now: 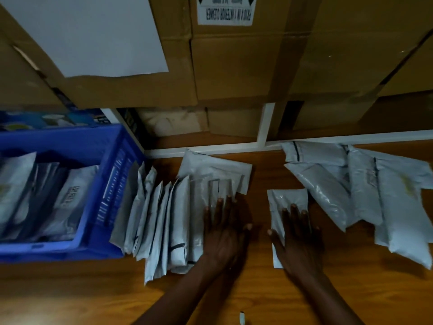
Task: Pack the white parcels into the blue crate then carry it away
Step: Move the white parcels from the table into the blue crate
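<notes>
The blue crate (110, 184) stands at the left on the wooden floor and holds several white parcels (68, 202). A row of white parcels (161, 212) leans against its right wall. My left hand (225, 228) lies flat with straight fingers on the right end of that row. To the right, my right hand (297, 235) rests flat on a small white parcel (285, 200) lying alone on the floor. More white parcels (365, 191) are heaped at the far right.
Stacked cardboard boxes (234, 66) fill the space behind, above a white frame (264, 127). Wooden floor (93, 294) shows in front of the crate and between my arms. A small white scrap (242, 317) lies at the bottom edge.
</notes>
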